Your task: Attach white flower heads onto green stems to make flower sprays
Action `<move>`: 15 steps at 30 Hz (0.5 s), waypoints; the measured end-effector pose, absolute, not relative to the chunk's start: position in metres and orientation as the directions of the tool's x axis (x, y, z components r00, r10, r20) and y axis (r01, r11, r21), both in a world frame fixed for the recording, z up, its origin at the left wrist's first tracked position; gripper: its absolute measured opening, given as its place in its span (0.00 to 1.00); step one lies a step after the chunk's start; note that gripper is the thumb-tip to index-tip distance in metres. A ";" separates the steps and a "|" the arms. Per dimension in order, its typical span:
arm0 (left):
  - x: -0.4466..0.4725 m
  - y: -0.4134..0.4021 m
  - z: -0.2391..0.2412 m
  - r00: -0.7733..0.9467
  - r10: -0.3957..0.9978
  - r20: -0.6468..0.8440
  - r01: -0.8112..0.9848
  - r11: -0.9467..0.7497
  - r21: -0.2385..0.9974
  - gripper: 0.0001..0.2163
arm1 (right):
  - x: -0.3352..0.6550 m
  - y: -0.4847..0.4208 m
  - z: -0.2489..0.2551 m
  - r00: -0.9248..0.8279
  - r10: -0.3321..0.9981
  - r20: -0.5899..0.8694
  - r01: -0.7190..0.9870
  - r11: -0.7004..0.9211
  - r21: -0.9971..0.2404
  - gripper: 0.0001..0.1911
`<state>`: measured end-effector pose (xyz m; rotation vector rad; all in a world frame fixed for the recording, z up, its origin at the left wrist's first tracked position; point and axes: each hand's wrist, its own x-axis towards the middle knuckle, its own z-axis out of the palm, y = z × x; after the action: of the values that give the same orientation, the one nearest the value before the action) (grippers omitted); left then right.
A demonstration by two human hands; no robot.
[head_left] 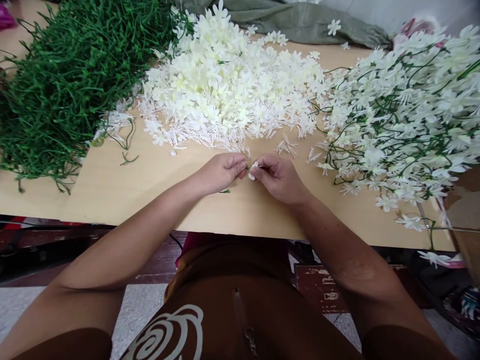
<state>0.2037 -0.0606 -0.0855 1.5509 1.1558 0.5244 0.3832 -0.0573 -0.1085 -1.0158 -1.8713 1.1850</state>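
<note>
My left hand pinches a thin green plastic stem, whose lower end pokes out below the hand onto the wooden table. My right hand pinches a small white artificial flower against the stem's tip, so the two hands meet fingertip to fingertip. Both rest on the table near its front edge, just in front of a big heap of loose white flowers.
A mound of green stems fills the far left. Assembled sprays of white flowers on green stems are piled at the right. A grey-green cloth lies at the back. One loose stem lies left of my hands.
</note>
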 end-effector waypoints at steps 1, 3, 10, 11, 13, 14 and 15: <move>0.205 -0.061 -0.086 0.426 0.874 -0.234 0.406 0.047 0.913 0.13 | 0.383 -0.058 -0.110 -0.456 0.878 0.148 0.257 0.289 -0.922 0.15; 0.206 -0.061 -0.087 0.405 0.885 -0.229 0.415 0.045 0.909 0.14 | 0.383 -0.060 -0.112 -0.456 0.875 0.165 0.257 0.307 -0.916 0.13; 0.205 -0.060 -0.091 0.418 0.883 -0.216 0.281 0.100 0.955 0.17 | 0.379 -0.062 -0.114 -0.438 0.889 0.131 0.092 0.189 -0.978 0.13; 0.204 -0.060 -0.091 0.443 0.873 -0.203 0.242 0.102 0.965 0.18 | 0.379 -0.061 -0.114 -0.432 0.895 0.112 0.077 0.160 -0.984 0.14; 0.202 -0.061 -0.091 0.501 0.846 -0.183 0.173 0.110 0.979 0.20 | 0.381 -0.059 -0.112 -0.438 0.896 0.079 0.059 0.116 -0.992 0.16; 0.201 -0.061 -0.091 0.523 0.834 -0.176 0.150 0.113 0.982 0.21 | 0.381 -0.058 -0.111 -0.449 0.891 0.067 0.052 0.101 -0.994 0.16; 0.200 -0.061 -0.092 0.542 0.822 -0.172 0.136 0.116 0.984 0.22 | 0.382 -0.057 -0.110 -0.464 0.884 0.059 0.045 0.090 -0.995 0.16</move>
<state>0.2003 -0.0607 -0.0916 1.3881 0.9019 0.6187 0.3823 -0.0571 -0.1104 -0.9321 -1.6419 1.4592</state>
